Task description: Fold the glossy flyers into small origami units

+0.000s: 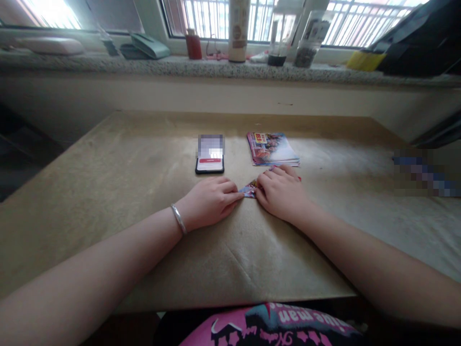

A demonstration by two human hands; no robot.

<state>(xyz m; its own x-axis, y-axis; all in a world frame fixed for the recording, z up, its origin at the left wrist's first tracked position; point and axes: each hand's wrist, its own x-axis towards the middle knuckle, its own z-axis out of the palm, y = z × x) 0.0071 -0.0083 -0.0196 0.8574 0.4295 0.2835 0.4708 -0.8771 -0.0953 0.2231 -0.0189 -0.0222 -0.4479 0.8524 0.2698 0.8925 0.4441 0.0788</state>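
A small folded piece of colourful printed paper (248, 191) lies on the table between my hands, its narrow end pointing left. My left hand (216, 199), a silver bangle at its wrist, rests on the table with its fingers closed at that narrow end. Over the paper's right part is my right hand (281, 192), fingers bent and pressed down on it. Much of the paper is hidden beneath the right hand; a red corner shows past its far side. Just beyond the hands lies a stack of printed leaflets (273, 149).
A phone (210, 163) with a lit screen lies beyond my left hand. The table (144, 144) has a beige cover. On the stone windowsill (201, 69) stand a red bottle (193, 45), a tall cream container (238, 33) and clear containers. A dark bag (425, 43) sits at the right.
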